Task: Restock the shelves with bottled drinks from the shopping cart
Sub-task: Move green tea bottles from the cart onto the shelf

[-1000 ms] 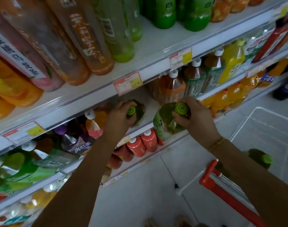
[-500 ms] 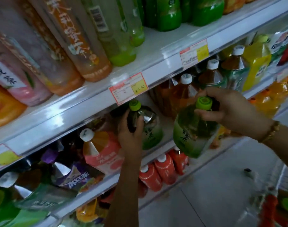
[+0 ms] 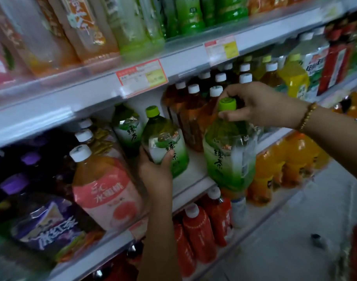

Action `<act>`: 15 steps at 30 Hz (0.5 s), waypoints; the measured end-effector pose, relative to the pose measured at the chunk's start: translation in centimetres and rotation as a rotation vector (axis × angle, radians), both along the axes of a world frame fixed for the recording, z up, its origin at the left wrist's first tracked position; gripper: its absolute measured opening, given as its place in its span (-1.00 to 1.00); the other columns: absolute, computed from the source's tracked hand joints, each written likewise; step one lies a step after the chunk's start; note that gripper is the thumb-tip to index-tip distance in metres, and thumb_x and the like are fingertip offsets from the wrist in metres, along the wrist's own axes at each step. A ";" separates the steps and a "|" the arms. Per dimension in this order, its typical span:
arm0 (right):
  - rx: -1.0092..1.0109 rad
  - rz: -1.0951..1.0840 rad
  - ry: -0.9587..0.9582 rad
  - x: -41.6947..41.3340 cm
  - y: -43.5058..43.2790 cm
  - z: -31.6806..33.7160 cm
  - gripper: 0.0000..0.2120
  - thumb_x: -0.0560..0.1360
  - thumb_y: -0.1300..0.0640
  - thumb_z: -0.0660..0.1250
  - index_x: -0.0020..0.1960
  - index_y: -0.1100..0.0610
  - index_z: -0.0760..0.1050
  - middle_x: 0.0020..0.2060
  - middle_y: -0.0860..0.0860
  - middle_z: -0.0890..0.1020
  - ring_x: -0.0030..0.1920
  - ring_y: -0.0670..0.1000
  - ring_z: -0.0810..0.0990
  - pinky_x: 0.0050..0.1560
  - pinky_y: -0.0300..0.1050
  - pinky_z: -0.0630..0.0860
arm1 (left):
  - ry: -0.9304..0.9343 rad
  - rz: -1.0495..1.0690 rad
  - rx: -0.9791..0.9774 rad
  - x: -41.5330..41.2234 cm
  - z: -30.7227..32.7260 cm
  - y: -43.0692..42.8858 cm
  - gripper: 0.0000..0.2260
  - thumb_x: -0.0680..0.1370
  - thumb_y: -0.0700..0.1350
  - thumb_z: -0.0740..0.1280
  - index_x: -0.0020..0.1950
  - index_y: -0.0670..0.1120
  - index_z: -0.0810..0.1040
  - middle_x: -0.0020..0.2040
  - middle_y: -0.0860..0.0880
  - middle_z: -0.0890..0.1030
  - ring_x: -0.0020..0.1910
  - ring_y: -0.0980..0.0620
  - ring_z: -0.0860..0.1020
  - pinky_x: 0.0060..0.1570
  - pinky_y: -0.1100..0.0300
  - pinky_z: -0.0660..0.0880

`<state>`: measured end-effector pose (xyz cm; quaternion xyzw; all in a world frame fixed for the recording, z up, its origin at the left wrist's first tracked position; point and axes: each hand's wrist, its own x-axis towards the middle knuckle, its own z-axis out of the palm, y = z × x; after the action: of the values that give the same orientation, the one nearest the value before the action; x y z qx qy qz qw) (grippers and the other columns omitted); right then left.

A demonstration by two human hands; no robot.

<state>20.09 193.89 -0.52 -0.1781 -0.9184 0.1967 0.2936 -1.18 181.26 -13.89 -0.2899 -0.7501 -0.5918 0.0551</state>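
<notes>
Two green-capped bottles: the first green tea bottle (image 3: 165, 142) tilted left over the middle shelf (image 3: 194, 165); the second green tea bottle (image 3: 229, 155) hung upright at its front edge.

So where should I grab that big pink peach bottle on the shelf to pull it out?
Probably by the narrow neck under its white cap, coming from the front: the pink peach bottle stands at the edge of the shelf, and purple bottles crowd its left.
</notes>
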 end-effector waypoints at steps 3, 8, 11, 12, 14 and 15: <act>-0.030 -0.030 0.025 0.2 -0.3 0.4 -0.85 0.45 0.05 0.39 -0.09 0.12 0.50 -0.27 0.03 0.61 -0.36 -0.12 0.56 -0.37 -0.24 0.51 | -0.042 0.034 -0.115 -1.9 0.3 2.6 -0.30 0.36 0.00 0.51 0.41 -0.18 0.35 0.21 -0.20 0.56 0.19 -0.19 0.52 0.16 0.00 0.49; -0.043 -0.024 0.047 0.3 -0.9 -0.1 -0.82 0.46 0.10 0.39 -0.06 0.21 0.52 -0.27 0.06 0.59 -0.37 -0.16 0.53 -0.40 -0.34 0.46 | -0.102 0.023 -0.211 -3.5 -1.1 4.7 -0.53 0.38 -0.11 0.50 0.21 -0.30 0.52 0.13 -0.28 0.60 0.11 -0.22 0.57 0.02 0.05 0.49; -0.054 0.013 0.024 0.4 -0.7 -0.3 -0.82 0.45 0.10 0.39 -0.06 0.20 0.52 -0.20 0.10 0.62 -0.32 -0.13 0.53 -0.32 -0.30 0.49 | -0.142 0.065 -0.269 -3.8 -0.5 5.6 -0.57 0.42 -0.05 0.47 0.13 -0.34 0.57 0.09 -0.29 0.61 0.08 -0.21 0.59 -0.10 0.09 0.46; -0.067 0.025 0.020 0.5 -0.5 -0.3 -0.83 0.45 0.10 0.39 -0.06 0.19 0.52 -0.18 0.11 0.62 -0.30 -0.12 0.54 -0.29 -0.26 0.51 | -0.162 0.074 -0.280 -3.9 -0.1 6.0 -0.56 0.43 -0.03 0.46 0.13 -0.35 0.56 0.10 -0.30 0.61 0.09 -0.21 0.58 -0.11 0.09 0.44; -0.096 0.045 0.021 0.6 -0.1 -0.3 -0.85 0.45 0.10 0.38 -0.06 0.18 0.52 -0.17 0.11 0.63 -0.26 -0.06 0.57 -0.23 -0.17 0.55 | -0.200 0.087 -0.281 -4.8 0.4 7.1 -0.51 0.45 0.00 0.44 0.15 -0.39 0.53 0.11 -0.32 0.59 0.12 -0.24 0.56 -0.08 0.06 0.46; -0.111 0.055 0.022 0.5 0.2 -0.3 -0.86 0.45 0.11 0.38 -0.06 0.17 0.52 -0.18 0.09 0.63 -0.26 -0.09 0.58 -0.24 -0.18 0.56 | -0.211 0.101 -0.284 -5.4 0.3 7.6 -0.48 0.45 0.03 0.43 0.15 -0.40 0.52 0.12 -0.34 0.58 0.13 -0.26 0.55 -0.06 0.04 0.47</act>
<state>20.62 194.08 -0.86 -0.1665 -0.9074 0.2574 0.2876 -6.61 188.89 -13.55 -0.1929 -0.8413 -0.5037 -0.0357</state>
